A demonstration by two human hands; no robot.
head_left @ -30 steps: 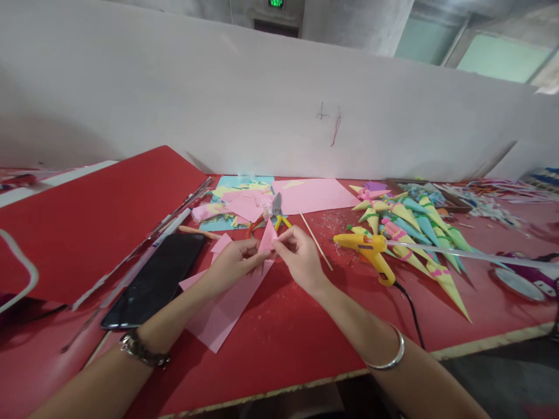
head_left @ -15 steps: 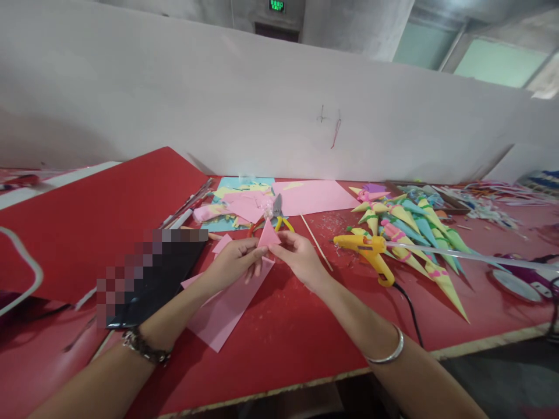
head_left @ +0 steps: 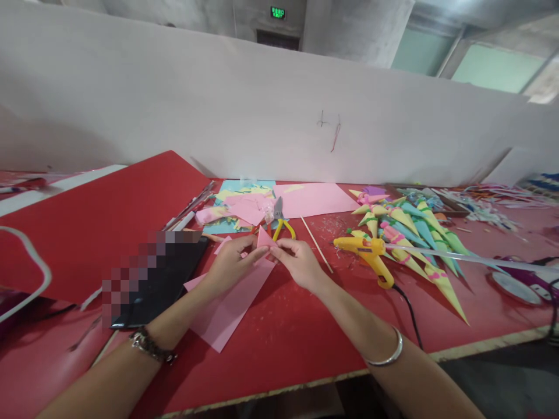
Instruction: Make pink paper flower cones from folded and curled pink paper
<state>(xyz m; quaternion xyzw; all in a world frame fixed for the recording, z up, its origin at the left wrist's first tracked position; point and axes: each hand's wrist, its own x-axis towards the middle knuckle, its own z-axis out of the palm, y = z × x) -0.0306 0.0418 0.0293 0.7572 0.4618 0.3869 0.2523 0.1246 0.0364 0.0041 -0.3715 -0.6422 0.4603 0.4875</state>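
Observation:
Between my two hands a small piece of pink foam sheet (head_left: pixel 264 238) is held with its pointed tip up. My left hand (head_left: pixel 233 259) pinches its left side, and my right hand (head_left: pixel 299 262) grips its lower right edge; the fingertips hide its bottom. Below my left hand lies a larger pink sheet (head_left: pixel 229 317) on the red table. Just beyond the held piece are scissors or cutters with yellow handles (head_left: pixel 283 228). A thin wooden stick (head_left: pixel 317 244) rests to the right of my right hand.
A yellow glue gun (head_left: pixel 369 253) with a clear glue stick lies on the right, before a pile of pastel cones (head_left: pixel 410 224). Pink sheets (head_left: pixel 314 198) and scraps lie at the back. A black flat object (head_left: pixel 174 285) and a red board (head_left: pixel 109 221) are at left.
The held pink piece has turned and looks narrower, and my fingers have shifted on it. My left hand's lower fingers have drawn in. The view has tilted slightly.

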